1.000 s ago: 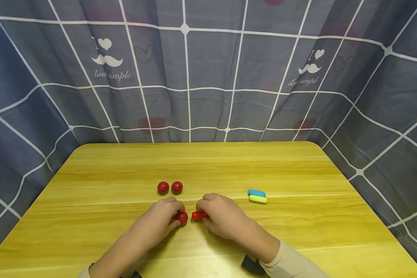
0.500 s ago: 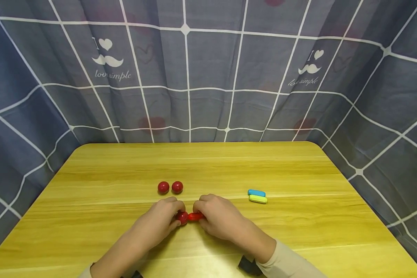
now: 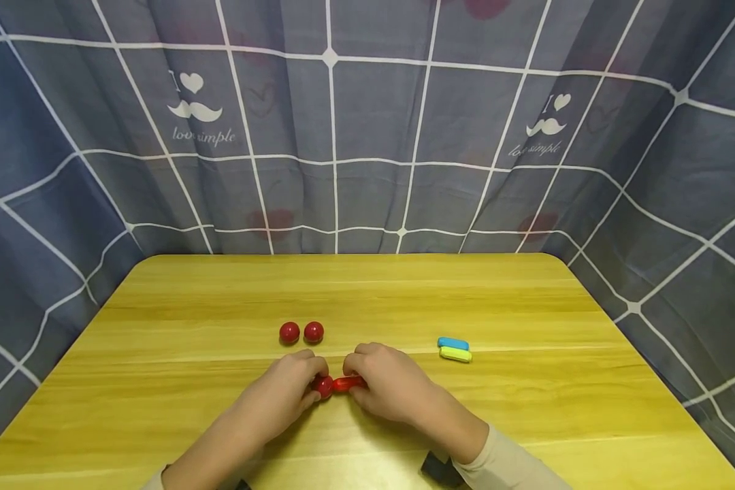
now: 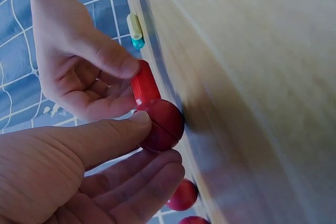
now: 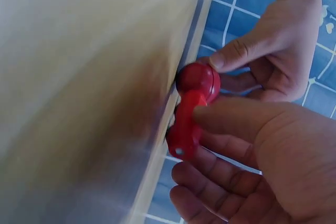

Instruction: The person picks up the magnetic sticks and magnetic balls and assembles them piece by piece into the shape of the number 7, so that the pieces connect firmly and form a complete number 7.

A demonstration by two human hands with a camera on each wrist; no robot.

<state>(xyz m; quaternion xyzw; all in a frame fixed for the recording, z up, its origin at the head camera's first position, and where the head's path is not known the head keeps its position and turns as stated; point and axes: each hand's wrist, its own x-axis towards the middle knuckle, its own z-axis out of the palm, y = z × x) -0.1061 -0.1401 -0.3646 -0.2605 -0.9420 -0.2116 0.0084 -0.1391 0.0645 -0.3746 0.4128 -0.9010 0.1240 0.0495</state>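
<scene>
My left hand (image 3: 289,386) pinches a dark red ball (image 4: 164,124) between thumb and fingers, close over the table. A seam line runs round the ball. My right hand (image 3: 393,382) pinches a bright red, short rod-like piece (image 5: 187,124), with a small pale spot at its near end in the right wrist view. The far end of this piece meets the right side of the ball. Behind the left hand, two more dark red balls, a left one (image 3: 290,333) and a right one (image 3: 314,332), rest side by side on the table.
To the right lie a blue rod-like piece (image 3: 453,343) and a yellow one (image 3: 456,354), side by side. The yellow wood-grain table (image 3: 367,286) has its far edge against a grey-blue grid curtain (image 3: 373,136). A dark device (image 3: 441,469) sits at the right wrist.
The right hand has moved left, bringing the red rod-like piece from a small gap up against the ball. The left hand keeps its hold nearly in place. The head view tilts slightly.
</scene>
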